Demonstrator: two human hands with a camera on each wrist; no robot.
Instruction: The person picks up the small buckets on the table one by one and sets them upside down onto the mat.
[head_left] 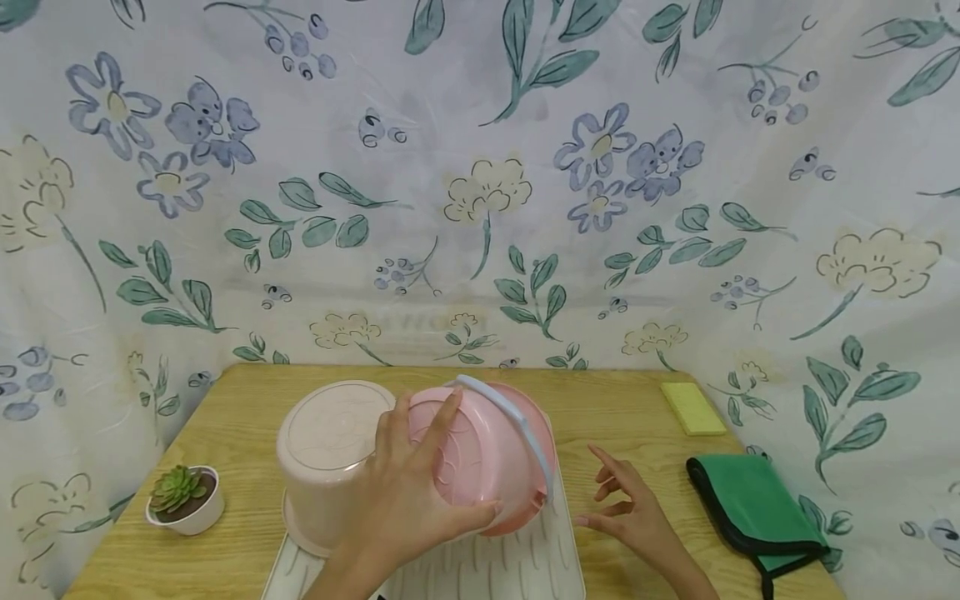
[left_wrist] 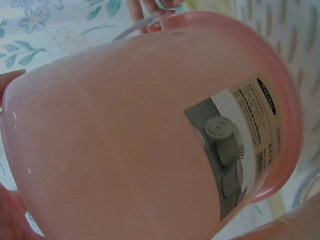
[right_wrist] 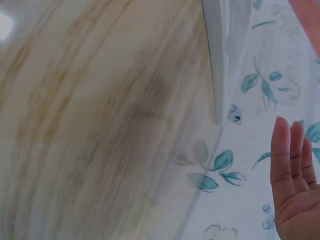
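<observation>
My left hand (head_left: 408,487) grips a pink bucket (head_left: 498,454) around its base, thumb on the near side and fingers over the far side. The bucket lies tilted, its mouth facing right, with a pale blue handle (head_left: 525,425) across its side. A printed label (left_wrist: 240,145) shows on the bucket wall in the left wrist view. To the right of the rim, my right hand (head_left: 630,508) hovers over the table with loosely bent fingers, holding nothing. A cream bucket (head_left: 337,442) stands upside down just left of the pink one.
Under the buckets lies a white ridged tray (head_left: 525,567) on the wooden table (head_left: 247,417). A potted succulent (head_left: 187,500) is at the left. Toward the right edge are a yellow sponge cloth (head_left: 693,408) and a folded green cloth (head_left: 765,508). A floral curtain (head_left: 480,167) hangs behind.
</observation>
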